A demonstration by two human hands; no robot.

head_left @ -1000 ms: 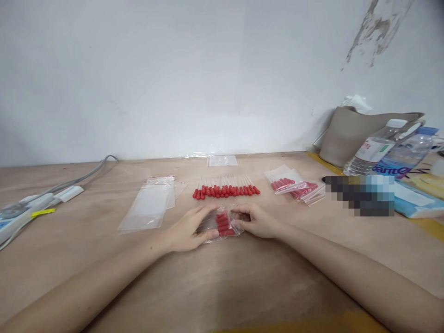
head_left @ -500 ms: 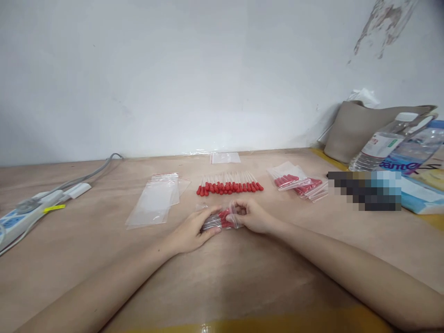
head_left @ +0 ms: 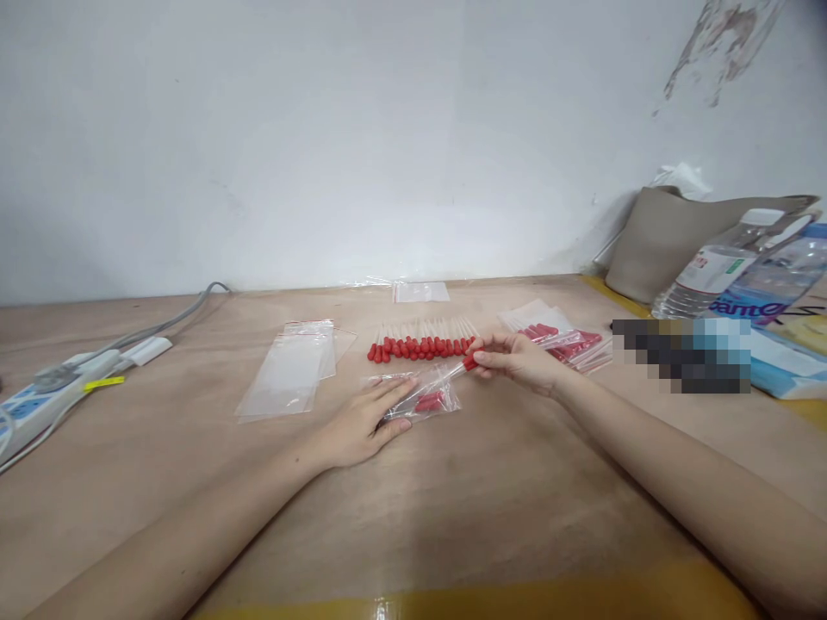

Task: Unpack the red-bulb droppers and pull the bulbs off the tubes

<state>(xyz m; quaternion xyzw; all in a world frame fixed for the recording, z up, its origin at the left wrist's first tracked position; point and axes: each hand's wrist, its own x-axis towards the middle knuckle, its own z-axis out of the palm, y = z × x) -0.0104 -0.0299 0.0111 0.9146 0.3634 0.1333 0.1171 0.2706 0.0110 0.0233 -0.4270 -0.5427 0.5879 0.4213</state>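
Note:
My left hand [head_left: 365, 422] grips a clear zip bag [head_left: 452, 398] on the table, its fingers over the top and its thumb at the near edge. Inside that bag are red-bulbed droppers, their stems partly hidden by my fingers. My right hand [head_left: 513, 362] pinches a dropper [head_left: 471, 361] by its red bulb, the clear stem slanting down left to the bag. I cannot tell how much of the stem is inside, or whether more than one dropper is held. Just behind lies a row of red-bulbed droppers [head_left: 423, 348], bulbs toward me.
Flat clear bags [head_left: 284, 375] lie on the left, another bag [head_left: 422, 293] by the wall. Filled dropper bags [head_left: 575, 344] are piled right. A power strip [head_left: 55, 392] sits far left. Bottles [head_left: 704, 271], a grey-brown container [head_left: 652, 241] and a blue-white packet [head_left: 788, 366] stand or lie right.
My right hand has moved right and slightly away from me, drawing apart from my left, and now holds a dropper by its bulb. My left hand stays on the bag.

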